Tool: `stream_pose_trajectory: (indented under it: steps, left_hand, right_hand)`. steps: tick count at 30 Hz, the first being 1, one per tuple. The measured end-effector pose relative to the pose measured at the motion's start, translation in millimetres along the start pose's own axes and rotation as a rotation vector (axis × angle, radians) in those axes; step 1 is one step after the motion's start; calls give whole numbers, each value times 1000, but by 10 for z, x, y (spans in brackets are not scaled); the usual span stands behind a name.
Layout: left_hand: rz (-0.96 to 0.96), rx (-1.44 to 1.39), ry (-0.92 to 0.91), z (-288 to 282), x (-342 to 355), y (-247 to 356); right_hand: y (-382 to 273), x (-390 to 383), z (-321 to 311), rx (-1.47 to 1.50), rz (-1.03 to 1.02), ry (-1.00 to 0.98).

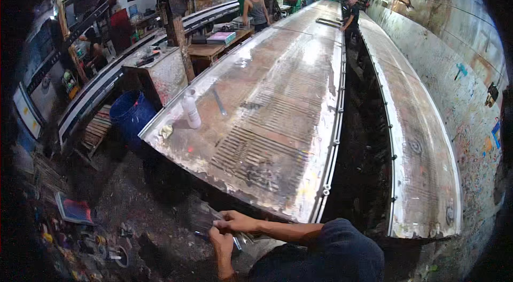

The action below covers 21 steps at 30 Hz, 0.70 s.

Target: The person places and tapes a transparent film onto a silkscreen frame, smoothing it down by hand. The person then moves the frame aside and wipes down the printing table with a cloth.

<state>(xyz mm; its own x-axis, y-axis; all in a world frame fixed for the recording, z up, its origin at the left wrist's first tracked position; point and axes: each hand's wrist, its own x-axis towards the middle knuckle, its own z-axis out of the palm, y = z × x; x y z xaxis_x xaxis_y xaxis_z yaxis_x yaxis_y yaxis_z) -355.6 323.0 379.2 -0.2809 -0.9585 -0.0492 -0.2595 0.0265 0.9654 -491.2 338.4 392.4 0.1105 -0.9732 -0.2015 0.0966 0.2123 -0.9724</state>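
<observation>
In front of my body, off the near end of a long table, my two hands are close together. My right hand (pixel 238 222) reaches in from the right, its fingers closed in a pinch. Just below it my left hand (pixel 220 240) is also closed, fingers bent. A thin greyish, see-through-looking piece (pixel 204 216) juts out beyond the fingers, blurred. A small shiny metallic piece (pixel 236 243) shows beside my left hand, with a dark blue bit (pixel 201 235) on its other side. Exactly what each hand grips is hidden.
The long stained table (pixel 200 154) carries a pale bottle (pixel 191 110), a flat metal strip (pixel 219 102) and a crumpled cloth (pixel 166 131). Left stands a blue barrel (pixel 128 119). A second long table (pixel 422 159) lies right, across a dark gap. Two people stand farther off, near a rectangular frame (pixel 328 23).
</observation>
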Motion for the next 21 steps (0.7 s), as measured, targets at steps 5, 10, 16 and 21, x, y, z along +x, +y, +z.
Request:
stream_pose_trajectory:
  steps: [5, 10, 16, 21]
  left_hand:
    - [167, 101, -62, -665, 923, -236]
    - [39, -69, -186, -1390, 1835, -75]
    - [35, -44, -110, -1781, 2981, 8]
    - [232, 163, -391, -1689, 3866, -179]
  right_hand:
    - [-127, 1160, 226, 118, 49, -47]
    - [-528, 2005, 220, 237, 47, -34]
    - [-505, 2908, -56, 225, 12, 53]
    - [-394, 3878, 126, 266, 80, 249]
